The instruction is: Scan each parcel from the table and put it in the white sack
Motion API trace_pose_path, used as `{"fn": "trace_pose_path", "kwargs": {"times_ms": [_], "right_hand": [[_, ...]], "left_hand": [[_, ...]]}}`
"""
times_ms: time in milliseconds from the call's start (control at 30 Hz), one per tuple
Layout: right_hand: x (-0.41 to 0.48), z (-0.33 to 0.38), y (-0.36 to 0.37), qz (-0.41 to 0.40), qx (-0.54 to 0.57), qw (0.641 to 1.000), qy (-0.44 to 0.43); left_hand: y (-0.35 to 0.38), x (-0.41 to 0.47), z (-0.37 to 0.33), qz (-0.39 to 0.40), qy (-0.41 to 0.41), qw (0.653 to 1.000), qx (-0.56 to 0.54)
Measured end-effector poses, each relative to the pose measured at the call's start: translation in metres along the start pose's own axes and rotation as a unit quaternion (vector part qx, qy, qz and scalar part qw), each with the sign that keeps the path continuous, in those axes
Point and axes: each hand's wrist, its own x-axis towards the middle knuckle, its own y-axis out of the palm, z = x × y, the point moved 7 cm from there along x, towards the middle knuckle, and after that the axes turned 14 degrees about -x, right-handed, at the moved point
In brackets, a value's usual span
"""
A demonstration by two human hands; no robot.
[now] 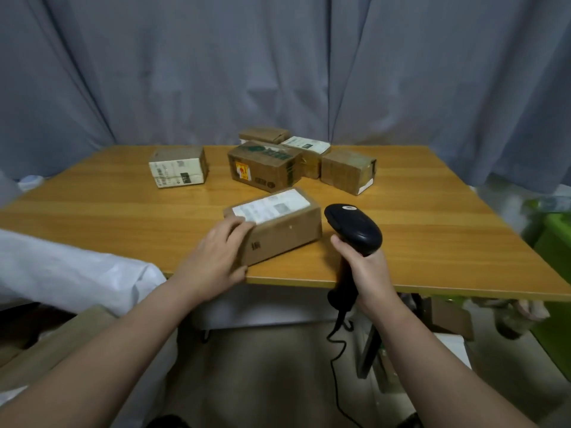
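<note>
A brown cardboard parcel point(284, 230) with a white label on top lies near the front edge of the wooden table point(432, 230). My left hand point(216, 257) grips its left end, fingers over the top corner. My right hand point(364, 267) holds a black corded barcode scanner point(355, 227) upright just right of that parcel, its head level with the label. The white sack point(71, 273) lies at the left, beside the table's front corner. Several more parcels sit farther back: one with a white label point(178, 166), a green-printed one point(265, 165) and a plain brown one point(347, 171).
Two more boxes point(264, 135) point(307, 146) are stacked behind the green-printed one. A grey curtain point(278, 63) hangs behind the table. A green bin point(556, 242) stands at the right, a cardboard box point(55, 344) low at the left. The scanner cable point(336, 366) hangs toward the floor.
</note>
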Motion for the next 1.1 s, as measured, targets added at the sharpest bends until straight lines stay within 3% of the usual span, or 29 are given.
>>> {"fn": "trace_pose_path", "kwargs": {"times_ms": [67, 133, 233, 300, 333, 467, 633, 733, 767, 867, 900, 1100], "right_hand": [[-0.004, 0.002, 0.006, 0.007, 0.006, 1.0, -0.006], [-0.006, 0.004, 0.012, 0.01, -0.002, 1.0, -0.008], [-0.006, 0.012, 0.021, 0.02, -0.006, 1.0, -0.013], [-0.006, 0.016, 0.028, 0.035, 0.003, 0.999, -0.014], [-0.006, 0.017, 0.032, 0.041, 0.006, 0.999, -0.011], [-0.005, 0.013, 0.042, 0.055, 0.009, 0.998, 0.026], [-0.009, 0.006, 0.041, 0.058, -0.001, 0.998, 0.03], [-0.014, 0.006, 0.041, 0.079, -0.048, 0.996, 0.017], [-0.015, 0.007, 0.042, 0.09, -0.074, 0.993, 0.01], [-0.02, 0.029, 0.043, 0.119, -0.201, 0.971, -0.043], [-0.02, 0.042, 0.042, 0.121, -0.232, 0.963, -0.058], [-0.024, 0.113, 0.053, 0.145, -0.328, 0.931, -0.072]], "left_hand": [[0.002, -0.013, 0.005, 0.013, -0.026, 0.998, -0.05], [-0.006, -0.017, 0.008, -0.053, -0.103, 0.981, -0.156], [-0.011, -0.014, 0.019, -0.148, -0.277, 0.882, -0.351], [-0.006, -0.01, 0.022, -0.149, -0.361, 0.818, -0.423], [-0.003, -0.007, 0.022, -0.137, -0.376, 0.808, -0.432], [0.007, -0.001, 0.019, -0.081, -0.383, 0.798, -0.458], [0.009, -0.002, 0.017, -0.098, -0.347, 0.793, -0.491], [0.001, -0.005, 0.012, -0.11, -0.315, 0.765, -0.552], [-0.007, -0.003, 0.012, -0.113, -0.297, 0.769, -0.554], [-0.047, 0.011, 0.018, -0.147, -0.236, 0.835, -0.474], [-0.058, 0.013, 0.024, -0.163, -0.238, 0.835, -0.468], [-0.038, 0.002, 0.055, -0.138, -0.327, 0.757, -0.55]]}}
